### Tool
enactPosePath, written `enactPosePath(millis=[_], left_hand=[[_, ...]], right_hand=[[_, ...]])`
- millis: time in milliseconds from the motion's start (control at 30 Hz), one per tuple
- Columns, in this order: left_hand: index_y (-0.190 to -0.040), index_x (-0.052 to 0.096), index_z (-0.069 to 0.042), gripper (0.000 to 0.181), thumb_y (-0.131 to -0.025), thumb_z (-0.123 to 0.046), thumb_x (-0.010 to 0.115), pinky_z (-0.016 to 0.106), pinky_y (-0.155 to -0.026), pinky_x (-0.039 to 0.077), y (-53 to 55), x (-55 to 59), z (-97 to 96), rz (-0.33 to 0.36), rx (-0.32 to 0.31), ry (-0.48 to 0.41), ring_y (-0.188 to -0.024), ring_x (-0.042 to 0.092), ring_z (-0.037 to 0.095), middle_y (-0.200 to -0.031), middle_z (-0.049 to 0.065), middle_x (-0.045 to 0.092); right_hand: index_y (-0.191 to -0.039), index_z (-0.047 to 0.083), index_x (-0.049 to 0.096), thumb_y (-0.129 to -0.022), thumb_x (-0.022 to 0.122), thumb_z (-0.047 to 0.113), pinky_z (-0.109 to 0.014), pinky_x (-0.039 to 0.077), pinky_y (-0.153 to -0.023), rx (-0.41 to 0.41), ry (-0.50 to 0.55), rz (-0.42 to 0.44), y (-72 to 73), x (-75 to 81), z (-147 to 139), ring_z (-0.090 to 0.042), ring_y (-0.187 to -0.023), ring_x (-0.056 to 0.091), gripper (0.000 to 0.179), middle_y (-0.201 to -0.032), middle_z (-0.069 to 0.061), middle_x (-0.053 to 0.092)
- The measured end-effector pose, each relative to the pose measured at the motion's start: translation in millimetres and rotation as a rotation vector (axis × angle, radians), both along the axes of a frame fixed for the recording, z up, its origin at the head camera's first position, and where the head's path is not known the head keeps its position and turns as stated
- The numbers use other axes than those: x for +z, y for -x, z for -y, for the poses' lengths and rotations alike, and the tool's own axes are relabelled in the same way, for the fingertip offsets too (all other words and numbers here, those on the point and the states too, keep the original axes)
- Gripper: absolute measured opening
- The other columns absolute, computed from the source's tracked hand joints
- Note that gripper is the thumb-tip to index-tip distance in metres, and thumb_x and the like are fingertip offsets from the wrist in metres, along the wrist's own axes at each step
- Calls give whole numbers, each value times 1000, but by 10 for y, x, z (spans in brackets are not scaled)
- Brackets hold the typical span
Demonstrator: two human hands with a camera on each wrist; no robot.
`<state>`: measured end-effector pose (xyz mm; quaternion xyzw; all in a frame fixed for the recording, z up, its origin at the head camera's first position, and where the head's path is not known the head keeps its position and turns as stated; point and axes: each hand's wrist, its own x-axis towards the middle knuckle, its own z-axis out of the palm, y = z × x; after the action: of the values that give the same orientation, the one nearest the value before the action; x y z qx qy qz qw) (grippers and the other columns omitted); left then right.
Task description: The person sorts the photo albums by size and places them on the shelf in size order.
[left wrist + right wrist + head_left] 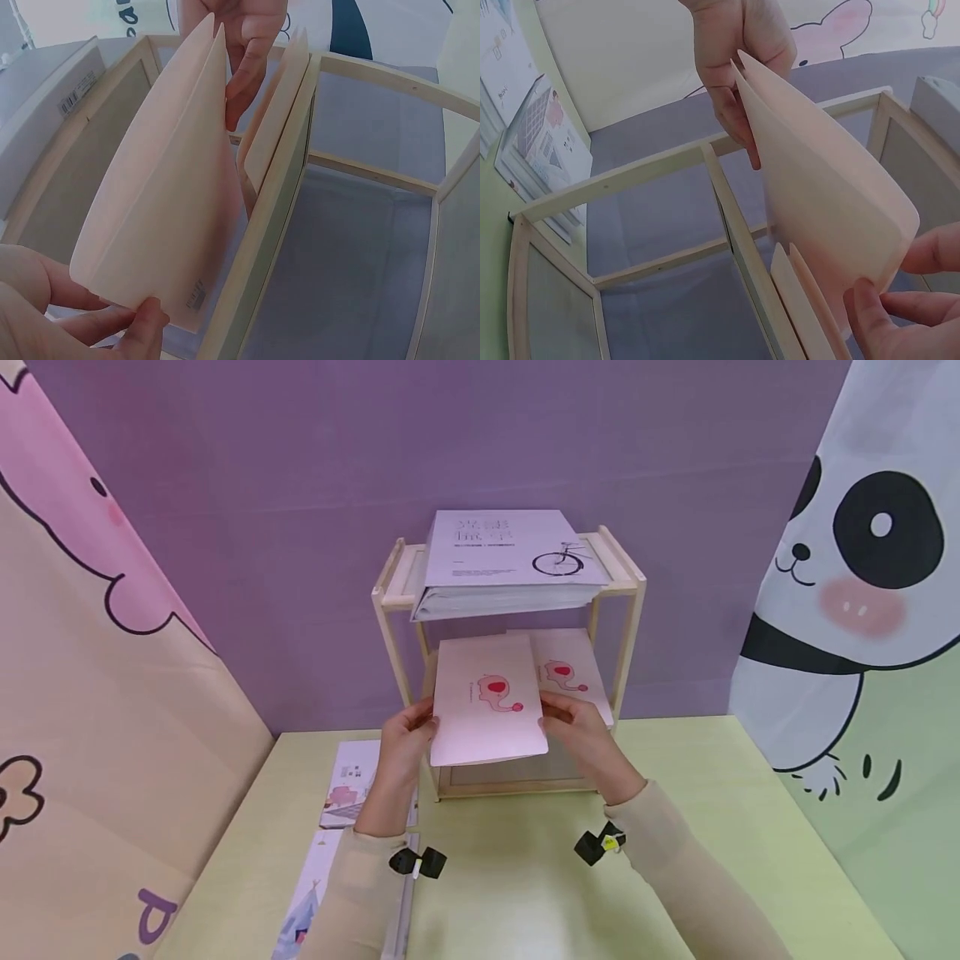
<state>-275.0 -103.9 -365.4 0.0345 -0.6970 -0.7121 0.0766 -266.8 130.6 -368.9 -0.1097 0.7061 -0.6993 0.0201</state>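
**Holding a pale pink booklet (480, 731) in both hands, in front of a wooden rack (517, 791)**

Shows the rack at twelve o'clock, standing on a pale table (720, 793) before a purple backdrop (300, 527). Carries a thick white book (502, 556) with a bicycle drawing on the top shelf (611, 560), jutting forward above the middle shelf (262, 232). Has a second booklet (581, 652) on that middle shelf, at one o'clock from the held one, with rack posts (628, 643) close on either side. Includes two illustrated books (352, 789) on the table at seven to eight o'clock, a panda picture (862, 627) near three and a pink cartoon figure (97, 518) at ten.

Loses part of the second booklet behind the held one, and part of the table books under the left sleeve (356, 893). Cannot tell whether the booklets touch. Leaves the small print beside the elephant (497, 692) too tiny to read.

Sits near the clock's centre, tilted, cover toward the head camera: plain pink, rounded corners, red elephant with a ball. Parts slightly into two leaves in the wrist views, with a barcode (196, 295) on the back. Pinched at eight o'clock by the left hand (405, 743), at four by the right hand (588, 743), thumbs in front.
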Motion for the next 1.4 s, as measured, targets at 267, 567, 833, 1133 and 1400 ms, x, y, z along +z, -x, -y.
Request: enactPosePath(millis=[267,567,833,1133,1400], left_hand=[[-126,48,17,39,-88,11,48,10,-76,43,37,10,-47,-19,-9,-12,-108,49,24,-126,32,50],[-128,46,16,41,-88,12,48,11,-76,43,115,7,-82,-21,-5,-78,-102,51,18,-126,32,49],[-131,40,18,44,-88,13,44,15,-81,43,166,-11,-93,-39,-17,-95,-116,47,31,-131,35,45],[-130,39,20,44,-88,10,41,43,-98,42,226,-3,-120,-96,-12,54,-118,48,38,-130,36,45],[-128,40,22,42,-88,10,40,43,-96,45,297,16,-140,-137,14,160,-116,50,38,-129,36,47]], right_hand=[[-139,-5,39,-92,47,-2,-27,46,-91,31,11,24,81,23,-65,-29,-114,50,48,-136,-19,46],[-140,-10,33,-92,44,-7,-29,47,-92,64,29,29,215,32,-80,-31,-120,48,50,-138,-25,44],[-142,-9,31,-92,46,-7,-43,43,-97,62,39,41,328,35,-46,-35,-121,47,52,-140,-25,42],[-140,-12,32,-91,45,-9,-43,42,-99,35,56,37,423,63,-1,-35,-122,45,50,-139,-28,41],[-136,-15,36,-90,44,-11,-42,42,-100,28,54,30,486,69,41,-36,-121,46,47,-138,-31,41]])
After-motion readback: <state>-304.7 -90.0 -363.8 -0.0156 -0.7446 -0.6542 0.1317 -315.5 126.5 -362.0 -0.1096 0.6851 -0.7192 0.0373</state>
